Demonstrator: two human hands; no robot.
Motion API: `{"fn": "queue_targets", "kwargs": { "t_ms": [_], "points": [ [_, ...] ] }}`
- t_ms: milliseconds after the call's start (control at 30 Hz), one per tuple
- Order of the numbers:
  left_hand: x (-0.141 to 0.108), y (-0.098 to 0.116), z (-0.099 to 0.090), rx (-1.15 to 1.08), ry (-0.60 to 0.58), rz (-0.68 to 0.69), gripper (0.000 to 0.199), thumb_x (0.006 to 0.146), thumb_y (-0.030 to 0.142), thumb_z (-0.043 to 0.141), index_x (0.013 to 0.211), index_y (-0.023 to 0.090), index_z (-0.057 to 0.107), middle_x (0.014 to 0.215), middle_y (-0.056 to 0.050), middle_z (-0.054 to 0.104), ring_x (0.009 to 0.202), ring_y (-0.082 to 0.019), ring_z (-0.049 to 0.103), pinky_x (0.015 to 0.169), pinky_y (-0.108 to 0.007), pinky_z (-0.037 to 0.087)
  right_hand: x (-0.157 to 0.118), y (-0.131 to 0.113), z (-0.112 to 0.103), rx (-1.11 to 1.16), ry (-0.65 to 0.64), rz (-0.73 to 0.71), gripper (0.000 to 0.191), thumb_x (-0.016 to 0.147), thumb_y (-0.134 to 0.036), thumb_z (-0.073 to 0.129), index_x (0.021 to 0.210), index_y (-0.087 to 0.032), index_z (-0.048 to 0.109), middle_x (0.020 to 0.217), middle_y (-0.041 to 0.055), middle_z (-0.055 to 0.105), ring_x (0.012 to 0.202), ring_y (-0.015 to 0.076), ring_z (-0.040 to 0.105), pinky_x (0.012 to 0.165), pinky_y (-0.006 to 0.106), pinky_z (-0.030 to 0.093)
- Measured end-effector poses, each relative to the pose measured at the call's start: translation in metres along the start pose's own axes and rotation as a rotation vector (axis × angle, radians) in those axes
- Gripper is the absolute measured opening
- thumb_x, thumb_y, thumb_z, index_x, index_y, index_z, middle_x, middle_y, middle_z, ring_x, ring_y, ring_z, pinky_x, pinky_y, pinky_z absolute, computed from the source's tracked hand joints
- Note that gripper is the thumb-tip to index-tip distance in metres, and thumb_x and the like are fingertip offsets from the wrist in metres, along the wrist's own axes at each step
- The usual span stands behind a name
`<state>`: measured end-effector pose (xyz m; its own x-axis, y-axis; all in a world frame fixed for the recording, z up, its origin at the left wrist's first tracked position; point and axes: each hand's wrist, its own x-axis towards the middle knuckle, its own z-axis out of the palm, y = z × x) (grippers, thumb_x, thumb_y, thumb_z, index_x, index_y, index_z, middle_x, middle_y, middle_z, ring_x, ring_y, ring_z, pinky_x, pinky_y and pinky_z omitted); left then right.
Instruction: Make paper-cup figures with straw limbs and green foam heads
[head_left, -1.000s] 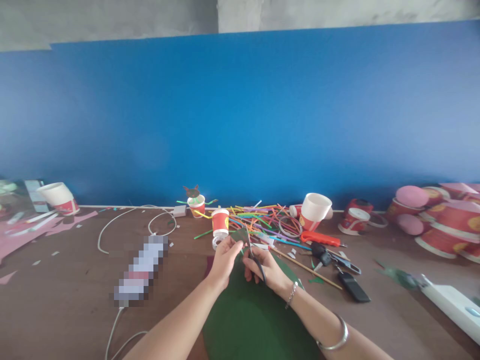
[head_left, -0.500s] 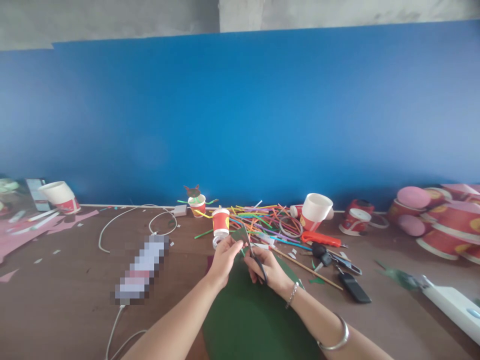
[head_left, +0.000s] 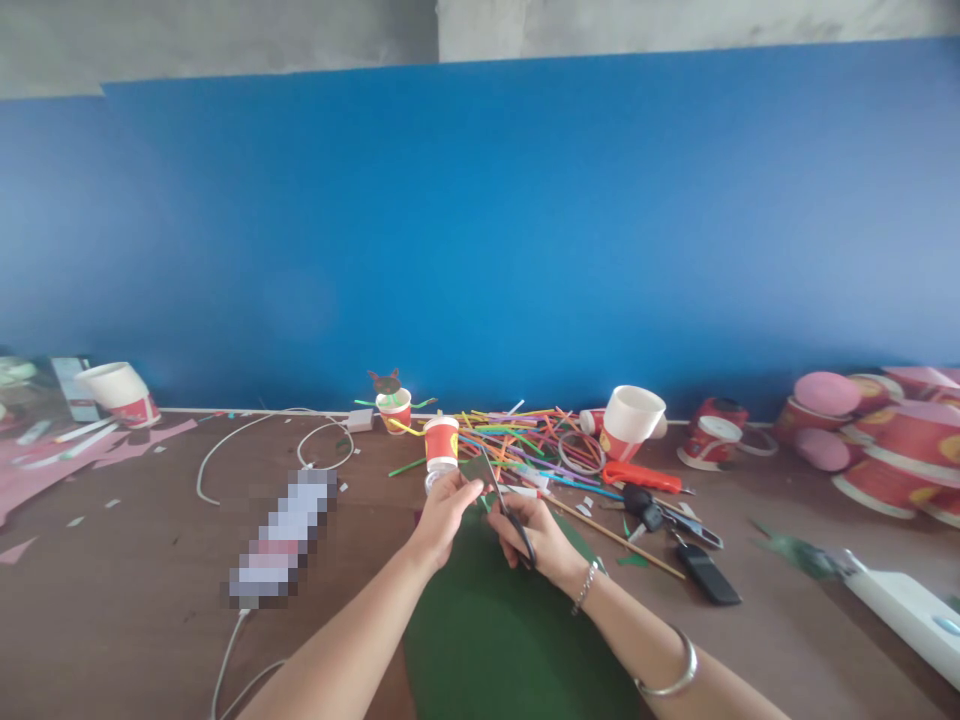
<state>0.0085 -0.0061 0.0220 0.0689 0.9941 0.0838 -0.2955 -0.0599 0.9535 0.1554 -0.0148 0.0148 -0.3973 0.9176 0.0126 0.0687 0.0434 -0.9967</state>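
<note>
So my left hand (head_left: 445, 520) has a small dark green paper piece (head_left: 475, 468) pinched, held over the big green sheet (head_left: 517, 640), and my right hand (head_left: 536, 535) is gripping the scissors (head_left: 509, 515) right at it. My left thumb's super close to the blades, so if the little piece twists, I could nick myself or cut crooked.

Keys (head_left: 643, 505) near a red-handled tool (head_left: 641, 477)
</note>
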Motion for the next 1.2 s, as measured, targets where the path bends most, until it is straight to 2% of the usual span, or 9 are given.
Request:
{"fn": "queue_targets", "kwargs": {
  "t_ms": [167,467,600,733,933,1100,1200],
  "points": [
    [0.0008,0.0022,-0.0027,0.019,-0.062,-0.026,0.016,0.071,0.027,0.065,0.061,0.016,0.058,0.067,-0.001,0.061,0.07,-0.014,0.053,0.069,-0.026,0.037,0.0004,0.0024,-0.0013,0.033,-0.013,0.007,0.031,0.072,-0.045,0.065,0.071,-0.018,0.049,0.041,-0.0055,0.053,0.032,0.0066,0.043,0.031,0.016,0.028],
    [0.0018,0.004,-0.0046,-0.013,-0.095,-0.046,0.02,0.071,0.026,0.065,0.058,0.016,0.053,0.067,-0.001,0.061,0.072,-0.015,0.055,0.071,-0.027,0.037,0.0016,0.0068,-0.0041,0.011,-0.022,-0.005,0.03,0.073,-0.042,0.065,0.068,-0.018,0.048,0.037,-0.0077,0.048,0.03,0.006,0.041,0.032,0.016,0.029],
    [0.0039,0.0021,-0.0073,0.002,-0.109,-0.041,0.018,0.071,0.025,0.064,0.059,0.016,0.053,0.067,0.0,0.061,0.071,-0.015,0.054,0.069,-0.026,0.036,0.0014,0.0025,-0.0035,0.001,-0.015,0.02,0.033,0.071,-0.046,0.065,0.068,-0.018,0.049,0.037,-0.0078,0.048,0.03,0.006,0.041,0.032,0.016,0.03],
    [0.0055,-0.0015,-0.0096,0.029,-0.068,-0.024,0.015,0.071,0.025,0.063,0.062,0.016,0.055,0.068,-0.001,0.061,0.069,-0.014,0.053,0.067,-0.026,0.034,0.0009,-0.0017,-0.0027,-0.01,-0.007,0.05,0.036,0.07,-0.051,0.064,0.068,-0.018,0.049,0.036,-0.0078,0.047,0.029,0.0057,0.041,0.031,0.016,0.031],
    [0.0043,-0.0033,-0.0089,0.031,-0.04,0.001,0.026,0.074,0.029,0.063,0.056,0.017,0.049,0.064,0.001,0.057,0.072,-0.015,0.055,0.069,-0.027,0.036,0.0006,-0.0008,-0.0028,-0.02,0.0,0.045,0.037,0.07,-0.051,0.064,0.067,-0.018,0.049,0.037,-0.0076,0.048,0.029,0.0057,0.041,0.03,0.015,0.03],
    [0.0035,-0.0017,-0.0085,0.098,-0.026,0.054,0.027,0.077,0.032,0.059,0.057,0.017,0.048,0.063,0.001,0.055,0.068,-0.013,0.049,0.066,-0.025,0.034,0.0011,0.0019,-0.0033,-0.008,-0.003,0.049,0.036,0.07,-0.05,0.065,0.068,-0.018,0.05,0.037,-0.0072,0.049,0.029,0.0062,0.042,0.03,0.016,0.029],
    [0.0034,-0.0001,-0.0078,0.143,-0.036,0.072,0.028,0.077,0.032,0.059,0.056,0.017,0.046,0.058,0.003,0.047,0.062,-0.011,0.043,0.061,-0.024,0.031,0.0014,0.0033,-0.0037,0.002,-0.015,0.05,0.035,0.071,-0.049,0.065,0.072,-0.017,0.051,0.038,-0.0066,0.05,0.03,0.0067,0.043,0.031,0.016,0.028]
  ]
}}
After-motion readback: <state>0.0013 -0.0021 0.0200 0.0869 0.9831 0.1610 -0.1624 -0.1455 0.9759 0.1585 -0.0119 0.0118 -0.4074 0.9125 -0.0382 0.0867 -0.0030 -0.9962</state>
